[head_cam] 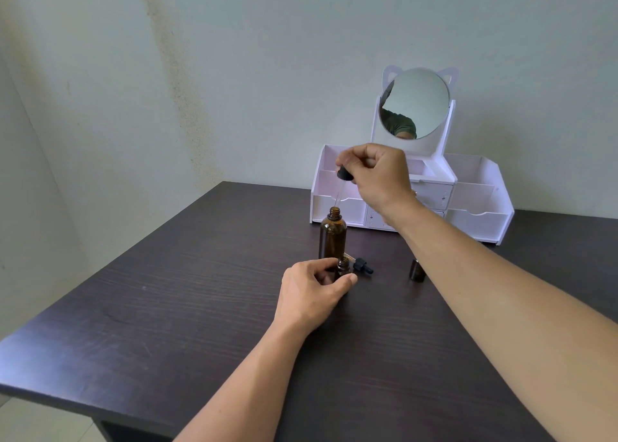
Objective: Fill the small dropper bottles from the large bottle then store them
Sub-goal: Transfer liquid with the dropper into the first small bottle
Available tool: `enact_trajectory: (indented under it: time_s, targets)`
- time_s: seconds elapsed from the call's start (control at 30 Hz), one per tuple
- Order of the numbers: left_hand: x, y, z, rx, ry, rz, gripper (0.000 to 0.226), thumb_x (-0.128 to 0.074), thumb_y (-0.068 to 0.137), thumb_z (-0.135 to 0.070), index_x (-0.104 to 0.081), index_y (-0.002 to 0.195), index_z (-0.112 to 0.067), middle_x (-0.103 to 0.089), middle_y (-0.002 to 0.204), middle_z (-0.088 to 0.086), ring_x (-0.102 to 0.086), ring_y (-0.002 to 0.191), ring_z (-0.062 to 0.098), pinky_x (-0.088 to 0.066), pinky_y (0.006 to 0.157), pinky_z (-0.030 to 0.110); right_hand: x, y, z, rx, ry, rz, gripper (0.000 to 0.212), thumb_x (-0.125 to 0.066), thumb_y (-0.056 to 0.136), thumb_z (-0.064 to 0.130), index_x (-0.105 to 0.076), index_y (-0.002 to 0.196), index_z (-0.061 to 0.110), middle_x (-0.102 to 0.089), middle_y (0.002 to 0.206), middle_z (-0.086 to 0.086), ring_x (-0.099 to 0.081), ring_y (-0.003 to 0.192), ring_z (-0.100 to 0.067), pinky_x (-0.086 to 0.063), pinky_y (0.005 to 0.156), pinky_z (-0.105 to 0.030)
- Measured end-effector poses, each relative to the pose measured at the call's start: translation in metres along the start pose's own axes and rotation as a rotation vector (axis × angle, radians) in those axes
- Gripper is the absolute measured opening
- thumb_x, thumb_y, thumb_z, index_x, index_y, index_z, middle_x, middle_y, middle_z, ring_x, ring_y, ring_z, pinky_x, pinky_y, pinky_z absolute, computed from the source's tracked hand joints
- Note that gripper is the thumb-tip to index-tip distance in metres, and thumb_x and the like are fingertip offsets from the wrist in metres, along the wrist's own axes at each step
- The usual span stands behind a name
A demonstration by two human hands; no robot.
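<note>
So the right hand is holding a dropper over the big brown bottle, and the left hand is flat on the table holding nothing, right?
Not quite. In the head view the left hand is not empty: it grips a small brown bottle standing on the table. The rest holds: the right hand pinches a dropper above the open big brown bottle.

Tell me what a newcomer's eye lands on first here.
The right hand, raised mid-frame, pinches a black-capped dropper whose glass tube points down at the open large amber bottle. Nearer, the left hand holds a small amber bottle on the dark table. Behind stands a white organizer with a round cat-eared mirror.
</note>
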State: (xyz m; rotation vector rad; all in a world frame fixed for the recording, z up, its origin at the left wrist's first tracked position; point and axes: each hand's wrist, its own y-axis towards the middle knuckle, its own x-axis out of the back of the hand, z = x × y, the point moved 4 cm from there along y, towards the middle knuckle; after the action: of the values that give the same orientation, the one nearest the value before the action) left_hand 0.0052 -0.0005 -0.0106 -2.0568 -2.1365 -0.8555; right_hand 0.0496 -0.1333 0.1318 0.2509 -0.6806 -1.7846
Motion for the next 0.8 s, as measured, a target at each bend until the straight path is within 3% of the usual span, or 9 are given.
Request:
enact_trajectory:
  time_s: [0.3,0.47,0.67,0.8]
  targets:
    - [-0.001,-0.001,0.001,0.001,-0.003,0.009,0.032,-0.073,0.081,-0.043,-0.076,0.106,-0.023,-0.050,0.054,-0.014,-0.046,0.048,-0.004,-0.036,0.051,0.007,0.016,0.003,0.032,0.085,0.063,-0.072,0.013,-0.070,0.087,0.015,-0.070,0.088,0.002,-0.071,0.074,-0.008,-0.071,0.066,-0.014,-0.060,0.075,-0.032]
    - [-0.001,-0.001,0.001,0.021,0.000,0.020,0.034,-0.073,0.081,-0.044,-0.075,0.109,-0.024,-0.052,0.057,-0.015,-0.047,0.049,-0.002,-0.037,0.050,0.007,0.019,-0.009,0.034,0.078,0.010,0.020,0.015,-0.071,0.086,0.017,-0.071,0.088,0.002,-0.073,0.078,-0.009,-0.070,0.063,-0.011,-0.055,0.064,-0.020]
    - [-0.001,-0.001,-0.001,0.028,0.000,0.012,0.035,-0.075,0.080,-0.042,-0.074,0.109,-0.023,-0.053,0.057,-0.014,-0.048,0.050,-0.001,-0.039,0.052,0.007,0.019,-0.030,0.019,0.034,0.005,0.087,0.010,-0.071,0.085,0.016,-0.071,0.082,0.006,-0.073,0.076,-0.012,-0.071,0.067,-0.020,-0.060,0.078,-0.040]
    - [-0.001,-0.001,-0.001,0.022,0.004,0.008,0.037,-0.076,0.079,-0.040,-0.074,0.111,-0.022,-0.053,0.057,-0.014,-0.048,0.047,-0.004,-0.039,0.052,0.005,0.018,-0.039,0.011,0.009,0.002,0.098,0.010,-0.071,0.085,0.015,-0.071,0.081,0.006,-0.073,0.075,-0.012,-0.071,0.064,-0.017,-0.060,0.078,-0.042]
